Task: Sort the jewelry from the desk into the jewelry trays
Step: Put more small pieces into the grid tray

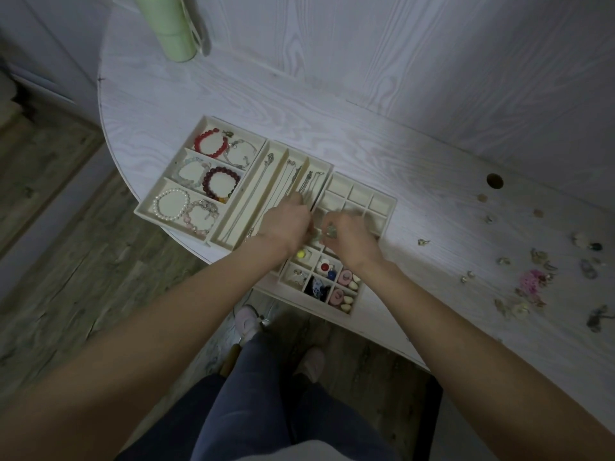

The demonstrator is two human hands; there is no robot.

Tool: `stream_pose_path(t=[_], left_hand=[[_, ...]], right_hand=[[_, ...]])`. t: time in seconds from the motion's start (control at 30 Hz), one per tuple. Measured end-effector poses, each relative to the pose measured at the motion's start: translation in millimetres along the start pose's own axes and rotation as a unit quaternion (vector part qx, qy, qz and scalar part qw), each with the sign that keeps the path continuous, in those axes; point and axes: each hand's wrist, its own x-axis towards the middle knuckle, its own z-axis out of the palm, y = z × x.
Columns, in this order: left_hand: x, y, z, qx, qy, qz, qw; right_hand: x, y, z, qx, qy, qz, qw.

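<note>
Cream trays (213, 123), three, touch on the woodgrain desk (399, 144); six bead bracelets (222, 183) fill the left; left hand (288, 222) curled, grip unclear; right hand (352, 236) pinches a small piece (331, 231).

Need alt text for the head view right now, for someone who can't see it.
Both hands, left and right, work over the grid tray, the right pinching a small earring. Bracelet tray and necklace tray sit left; loose jewelry lies right.
</note>
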Motion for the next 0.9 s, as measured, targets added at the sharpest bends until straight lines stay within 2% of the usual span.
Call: stream_pose_path(t=[0.13,0.27,0.37,0.5,0.7,0.9], left_hand=[[6,4,0,0.034,-0.02,0.027,0.999],[6,0,-3,-0.046,-0.053,0.037,0.997],[-2,-10,-6,-0.054,-0.006,0.042,0.998],[-13,-22,-11,0.029,0.03,0.072,0.997],[-17,-21,-10,0.144,-0.011,0.148,0.978],[-14,-14,-4,0.234,-0.026,0.146,0.961]], right_hand=[[4,1,3,-0.016,-0.028,0.0,0.999],[8,-3,-1,-0.066,-0.064,0.011,0.996],[8,-6,-4,-0.101,-0.074,0.015,0.992],[8,-5,-3,-0.119,-0.064,0.007,0.991],[3,-4,-6,-0.13,-0.051,-0.005,0.99],[2,-4,-7,-0.125,-0.08,-0.003,0.989]])
